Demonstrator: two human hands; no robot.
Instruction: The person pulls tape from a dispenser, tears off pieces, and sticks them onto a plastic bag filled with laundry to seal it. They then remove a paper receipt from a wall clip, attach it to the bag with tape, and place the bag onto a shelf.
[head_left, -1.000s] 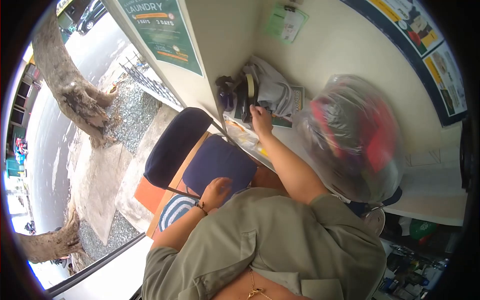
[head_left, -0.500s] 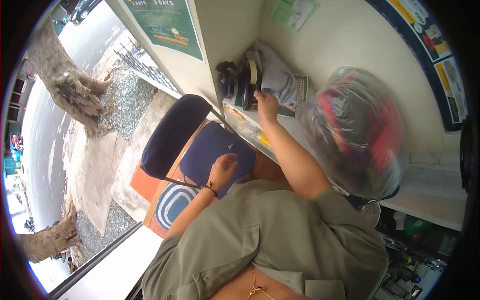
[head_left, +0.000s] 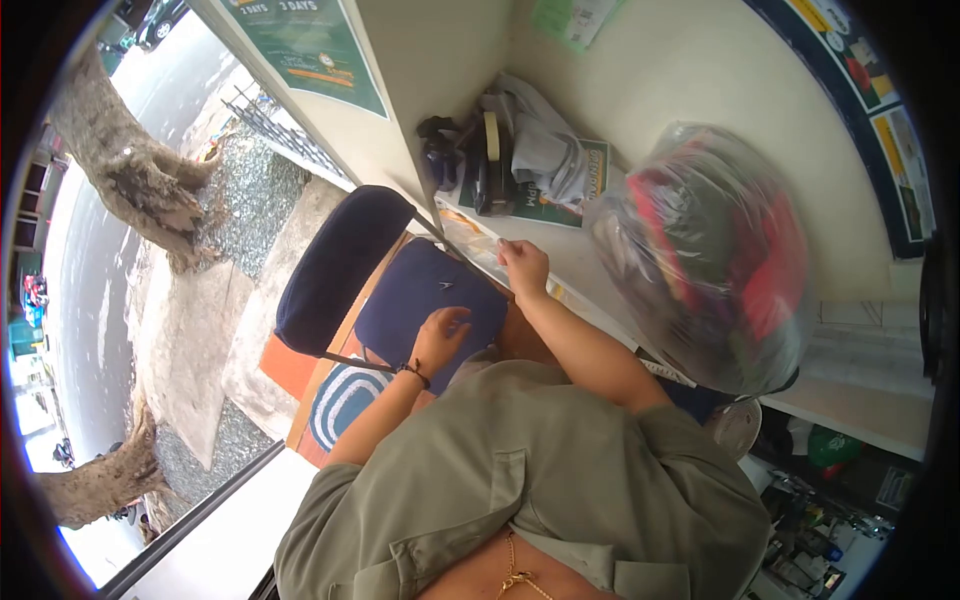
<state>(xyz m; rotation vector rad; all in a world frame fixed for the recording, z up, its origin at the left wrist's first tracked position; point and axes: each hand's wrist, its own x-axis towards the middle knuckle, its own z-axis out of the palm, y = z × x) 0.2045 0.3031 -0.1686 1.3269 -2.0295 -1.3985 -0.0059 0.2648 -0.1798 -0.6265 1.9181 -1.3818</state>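
Note:
My left hand (head_left: 440, 338) hovers over the dark blue chair seat (head_left: 425, 280), its fingers loosely curled and apart, holding nothing. A small dark object (head_left: 446, 286) lies on the seat just beyond it. My right hand (head_left: 524, 268) is raised beside the shelf edge, fingers bent together; whether anything small is between them is too small to tell. Beyond it on the shelf stands a black item with a cream strip (head_left: 492, 165), against a grey cloth bundle (head_left: 545, 150). A smaller black object (head_left: 440, 150) is at their left.
A large clear plastic bag of clothes (head_left: 710, 260) sits on the counter at right. The chair's backrest (head_left: 345, 265) is at left, with a blue and white oval mat (head_left: 345, 405) below. A green poster (head_left: 310, 50) hangs on the wall panel.
My right hand has let go of the black item on the shelf and moved back toward me, to the shelf's front edge. My left hand has hardly moved.

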